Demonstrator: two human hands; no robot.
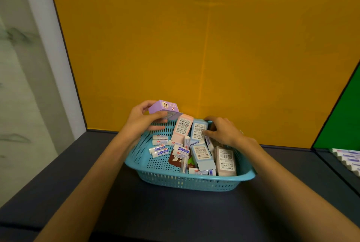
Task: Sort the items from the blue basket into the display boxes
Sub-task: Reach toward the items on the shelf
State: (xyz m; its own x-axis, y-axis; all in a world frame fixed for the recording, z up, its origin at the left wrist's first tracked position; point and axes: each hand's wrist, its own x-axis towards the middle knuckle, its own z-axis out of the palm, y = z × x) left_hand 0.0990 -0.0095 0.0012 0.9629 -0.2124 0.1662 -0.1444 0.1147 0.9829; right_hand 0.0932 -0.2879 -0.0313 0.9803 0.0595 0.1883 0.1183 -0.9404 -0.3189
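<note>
Purple carton (163, 109) held in the left hand (143, 118), fingers and thumb curled round it, sits just above the far-left rim of the basket (187, 182), the landmark here. Inside the basket, white erasers (158, 150) lie scattered left of centre; a pink box (182, 127) leans on the far wall, with a blue box (198, 128) beside it. The right hand (224, 131) reaches over the far-right corner, fingertips on that blue box, curled loosely; whether it truly grips is unclear. Right of the basket, at the table edge, rows of white items (346, 158) may mark a display box. To do this well, lift the carton clear of the rim before moving, steady the leaning boxes, and take one kind at a time.
</note>
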